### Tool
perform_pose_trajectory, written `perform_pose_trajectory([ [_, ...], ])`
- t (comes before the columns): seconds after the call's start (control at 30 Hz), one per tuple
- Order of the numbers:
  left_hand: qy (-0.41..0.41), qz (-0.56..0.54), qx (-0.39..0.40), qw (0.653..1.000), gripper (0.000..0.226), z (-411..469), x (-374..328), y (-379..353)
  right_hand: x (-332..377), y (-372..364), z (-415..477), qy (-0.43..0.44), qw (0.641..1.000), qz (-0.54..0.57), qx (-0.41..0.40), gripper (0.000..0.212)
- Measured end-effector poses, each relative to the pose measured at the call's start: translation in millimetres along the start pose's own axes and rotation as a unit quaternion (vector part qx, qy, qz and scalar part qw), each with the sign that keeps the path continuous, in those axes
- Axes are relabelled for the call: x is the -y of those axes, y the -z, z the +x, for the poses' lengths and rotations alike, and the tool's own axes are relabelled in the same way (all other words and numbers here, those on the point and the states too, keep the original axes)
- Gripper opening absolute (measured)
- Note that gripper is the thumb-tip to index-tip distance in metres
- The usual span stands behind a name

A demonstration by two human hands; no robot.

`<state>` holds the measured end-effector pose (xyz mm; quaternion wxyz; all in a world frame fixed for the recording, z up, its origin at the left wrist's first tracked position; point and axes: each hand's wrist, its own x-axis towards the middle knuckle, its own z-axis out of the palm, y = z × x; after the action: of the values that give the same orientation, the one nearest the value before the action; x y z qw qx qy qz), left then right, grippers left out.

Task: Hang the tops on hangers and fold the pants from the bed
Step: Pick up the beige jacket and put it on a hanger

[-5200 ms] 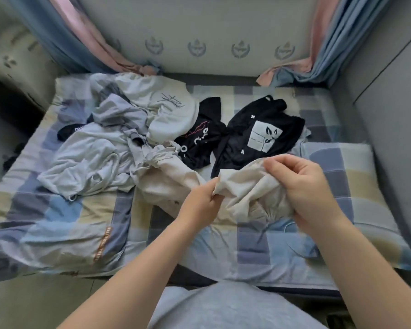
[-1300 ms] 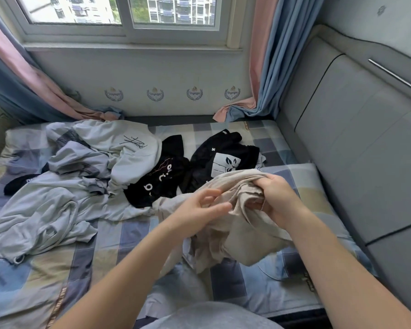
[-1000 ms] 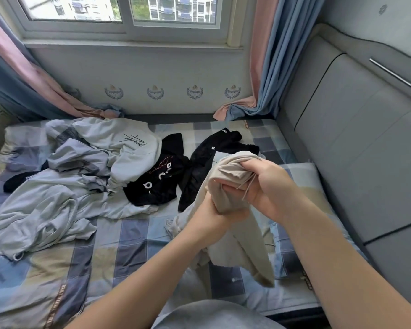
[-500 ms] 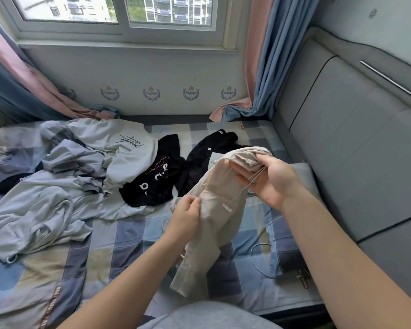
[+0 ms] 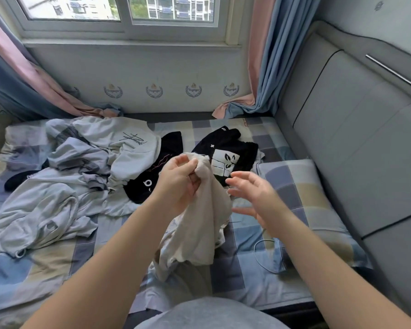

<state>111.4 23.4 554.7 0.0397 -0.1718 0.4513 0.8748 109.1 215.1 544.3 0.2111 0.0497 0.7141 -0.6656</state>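
Observation:
My left hand (image 5: 179,180) grips the top edge of the beige pants (image 5: 201,224), which hang bunched down over the bed. My right hand (image 5: 252,195) hovers just right of the cloth with fingers spread, holding nothing. Behind the hands lie two black tops: one with a white square print (image 5: 230,150) and one with white letters (image 5: 150,184). A white top with a scrawled print (image 5: 128,143) and a heap of pale grey clothes (image 5: 45,203) cover the left half of the bed. No hangers are in view.
The bed has a checked sheet (image 5: 57,260) and a checked pillow (image 5: 304,203) at the right. A thin white cable (image 5: 259,255) lies by the pillow. A grey padded headboard (image 5: 356,143) lines the right side. Curtains (image 5: 266,67) hang beside the window.
My right hand has let go of the pants' waistband and opened. My left hand has moved up the cloth and now holds its top edge alone.

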Motion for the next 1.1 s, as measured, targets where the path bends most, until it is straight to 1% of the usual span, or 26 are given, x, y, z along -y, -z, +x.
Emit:
perform_pose_trajectory([
  [0.07, -0.012, -0.020, 0.026, 0.999, 0.009, -5.2, -8.0, -8.6, -11.5, -14.5, -6.5, 0.022, 0.997, -0.052, 0.052, 0.064],
  [0.1, -0.017, -0.021, 0.041, 0.999, 0.013, -8.9, -10.9, -13.5, -16.5, -22.5, -7.9, 0.034, 0.995, -0.060, 0.071, 0.078],
  [0.13, -0.021, -0.018, 0.056, 0.998, 0.018, -13.0, -13.4, -19.0, -21.7, -30.3, -7.1, 0.048, 0.994, -0.064, 0.075, 0.081],
  [0.17, -0.025, -0.012, 0.069, 0.997, 0.021, -16.6, -15.4, -24.7, -27.4, -36.5, -4.2, 0.065, 0.994, -0.069, 0.059, 0.075],
  [0.2, -0.027, -0.007, 0.079, 0.996, 0.021, -19.5, -17.0, -30.2, -32.8, -40.3, 0.6, 0.081, 0.993, -0.080, 0.031, 0.063],
  [0.3, -0.039, 0.007, 0.080, 0.996, 0.018, -23.8, -21.7, -41.8, -45.7, -38.6, 16.0, 0.108, 0.986, -0.119, -0.053, 0.013],
  [0.33, -0.049, 0.011, 0.068, 0.996, 0.016, -24.0, -23.3, -42.7, -49.4, -32.9, 20.3, 0.103, 0.982, -0.144, -0.068, 0.014],
  [0.4, -0.067, 0.006, 0.040, 0.997, 0.013, -22.5, -26.4, -39.3, -55.5, -18.3, 26.3, 0.077, 0.975, -0.189, -0.088, 0.023],
  [0.5, -0.088, 0.019, 0.000, 0.996, 0.014, -17.0, -27.1, -27.4, -53.4, 7.7, 29.8, 0.057, 0.970, -0.207, -0.112, 0.026],
  [0.53, -0.094, 0.027, -0.015, 0.995, 0.014, -13.9, -25.8, -22.5, -48.7, 15.4, 30.0, 0.051, 0.972, -0.199, -0.112, 0.026],
  [0.6, -0.100, 0.038, -0.028, 0.994, 0.021, -7.1, -22.4, -12.5, -35.4, 27.6, 29.0, 0.040, 0.984, -0.147, -0.091, 0.023],
  [0.67, -0.089, 0.062, -0.018, 0.994, 0.029, -3.0, -17.7, -3.2, -19.0, 36.5, 28.3, 0.043, 0.992, -0.104, -0.058, 0.017],
  [0.77, -0.036, 0.149, 0.020, 0.988, 0.039, -1.1, -3.9, 8.0, 8.4, 42.3, 27.0, 0.071, 0.993, -0.092, -0.024, 0.011],
  [0.83, 0.012, 0.242, 0.080, 0.967, 0.044, -3.0, 10.5, 11.7, 26.7, 39.8, 23.1, 0.096, 0.994, -0.052, -0.009, 0.016],
  [0.9, 0.049, 0.340, 0.140, 0.929, 0.056, -6.2, 27.3, 12.9, 42.3, 35.8, 18.0, 0.119, 0.993, -0.001, 0.013, 0.025],
  [0.97, 0.046, 0.391, 0.176, 0.903, 0.068, -9.1, 45.1, 9.6, 56.1, 31.7, 12.8, 0.134, 0.989, 0.053, 0.042, 0.027],
  [1.0, 0.040, 0.409, 0.177, 0.894, 0.073, -9.2, 54.0, 6.5, 62.4, 29.7, 10.4, 0.139, 0.986, 0.078, 0.054, 0.024],
  [1.07, 0.025, 0.451, 0.153, 0.879, 0.085, -4.0, 70.3, 1.8, 75.0, 26.6, 7.4, 0.145, 0.979, 0.128, 0.068, 0.021],
  [1.1, 0.010, 0.482, 0.140, 0.865, 0.083, -0.1, 76.3, 0.7, 81.4, 25.0, 6.7, 0.146, 0.974, 0.159, 0.070, 0.021],
])
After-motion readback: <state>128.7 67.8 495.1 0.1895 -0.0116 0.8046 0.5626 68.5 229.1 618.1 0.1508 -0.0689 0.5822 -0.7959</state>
